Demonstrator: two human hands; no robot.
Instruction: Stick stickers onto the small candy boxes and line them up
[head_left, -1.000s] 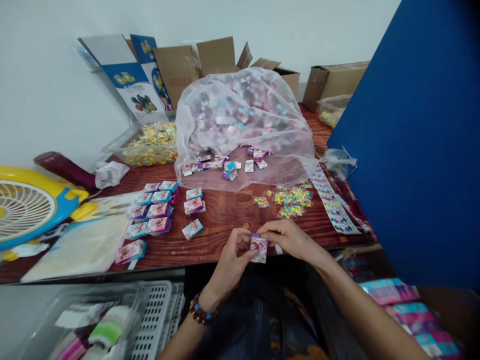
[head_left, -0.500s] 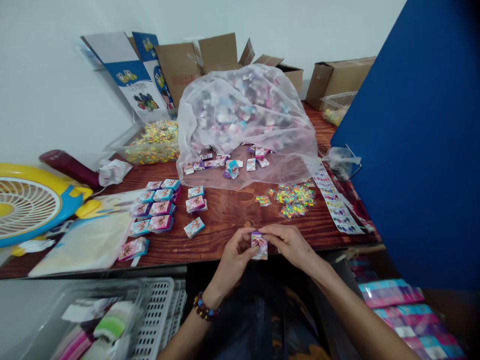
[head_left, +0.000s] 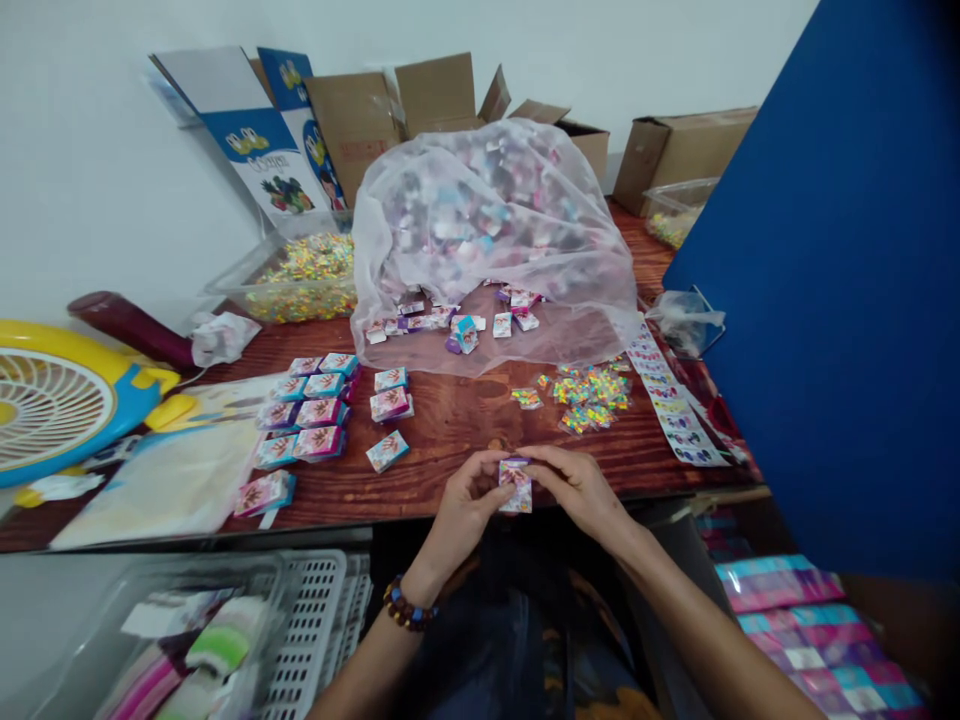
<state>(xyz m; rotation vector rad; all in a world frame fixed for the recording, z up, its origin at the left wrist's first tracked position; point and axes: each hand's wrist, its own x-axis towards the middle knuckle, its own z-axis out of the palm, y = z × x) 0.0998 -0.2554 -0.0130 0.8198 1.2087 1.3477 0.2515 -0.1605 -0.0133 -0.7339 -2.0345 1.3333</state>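
Small box [head_left: 520,496] partly behind fingers [head_left: 496,497], fan [head_left: 52,400] cropped

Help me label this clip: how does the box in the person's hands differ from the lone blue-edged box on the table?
The held box is gripped by the left hand, with the right hand at its top; the blue-edged box lies untouched on the table.
The held box shows purple at its top; the blue-edged box shows blue.
Both are small printed boxes with brownish pictures.
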